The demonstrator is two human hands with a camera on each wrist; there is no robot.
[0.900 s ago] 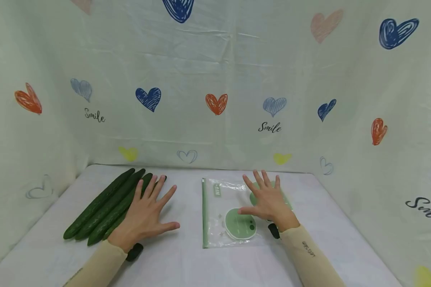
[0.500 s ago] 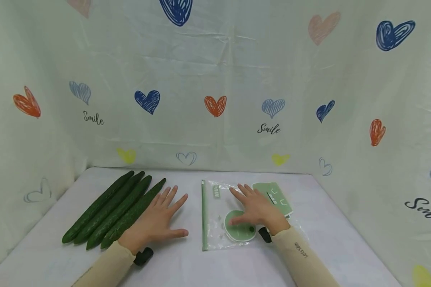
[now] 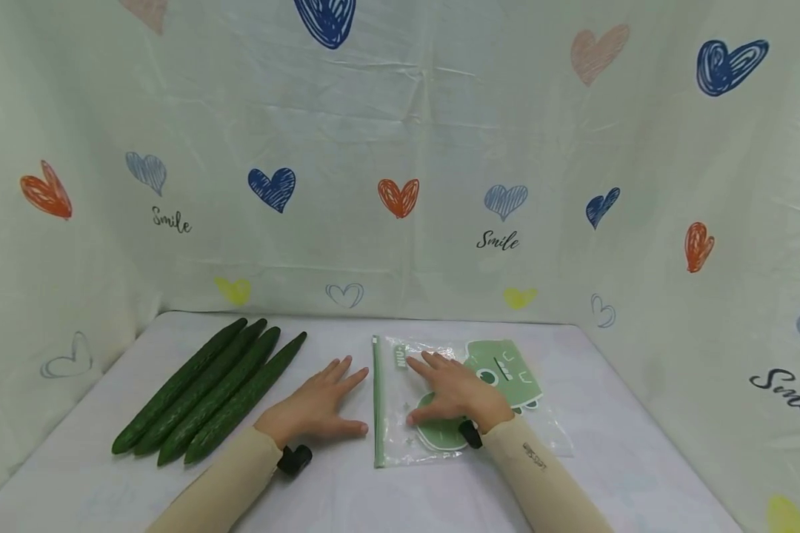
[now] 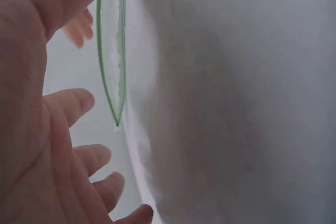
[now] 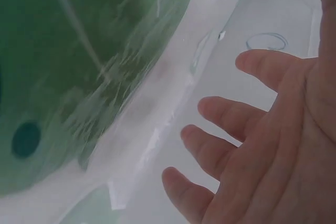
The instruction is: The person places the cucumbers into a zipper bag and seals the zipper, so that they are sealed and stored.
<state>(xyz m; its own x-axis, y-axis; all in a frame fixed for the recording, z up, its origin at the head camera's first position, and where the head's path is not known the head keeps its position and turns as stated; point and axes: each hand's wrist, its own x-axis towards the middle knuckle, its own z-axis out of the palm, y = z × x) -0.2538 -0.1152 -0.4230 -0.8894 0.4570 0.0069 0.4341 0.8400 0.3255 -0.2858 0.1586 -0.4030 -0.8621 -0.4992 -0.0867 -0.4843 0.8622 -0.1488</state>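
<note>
A clear plastic zip bag (image 3: 400,444) with green cartoon prints lies flat on the table, its green zip edge to the left. Over the bag hovers my right hand (image 3: 456,392), fingers spread and holding nothing. My left hand (image 3: 316,407) is just left of the zip edge, fingers apart and nothing in them. In the left wrist view the bag's green-edged mouth (image 4: 111,51) gapes slightly beyond the thumb. The right wrist view shows the bag's green print (image 5: 79,77) beside the loosely extended fingers (image 5: 210,150). Several cucumbers (image 3: 207,392) lie side by side left of my left hand.
The white-covered table (image 3: 347,496) has a pale curtain (image 3: 333,237) with printed hearts behind it and at its sides. A small black camera (image 3: 295,460) is strapped at my left wrist, and another (image 3: 470,434) at my right.
Both hands have moved: the left to the right, away from the cucumbers to near the zip edge, the right leftward over the bag. Cucumbers and bag lie where they were.
</note>
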